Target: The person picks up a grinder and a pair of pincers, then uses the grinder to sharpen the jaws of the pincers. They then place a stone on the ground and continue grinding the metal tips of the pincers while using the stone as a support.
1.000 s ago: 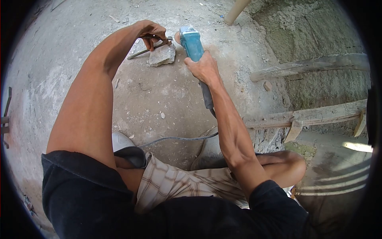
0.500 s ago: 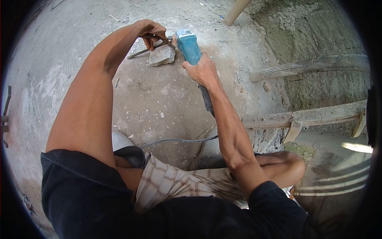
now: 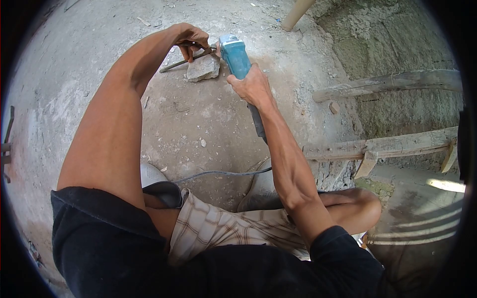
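My right hand (image 3: 251,86) is wrapped round the body of a teal angle grinder (image 3: 235,58), whose silver head points away from me. Its disc end, at the left of the head, meets or nearly meets the tip of a thin metal rod (image 3: 174,66); the exact contact is too small to tell. My left hand (image 3: 193,40) is closed on the rod, bent at the wrist above a chunk of grey stone (image 3: 203,68). The rod lies slantwise over the stone, its free end sticking out to the left.
A power cord (image 3: 218,173) runs from behind the grinder across the floor between my boots (image 3: 152,175). On the right lie wooden beams (image 3: 387,84) along a rough dirt edge. A pole (image 3: 296,15) stands at the top. Small debris dots the concrete floor (image 3: 189,119).
Almost nothing differs. Both hands, the grinder and the rod hold nearly the same place; the whole view has shifted very slightly.
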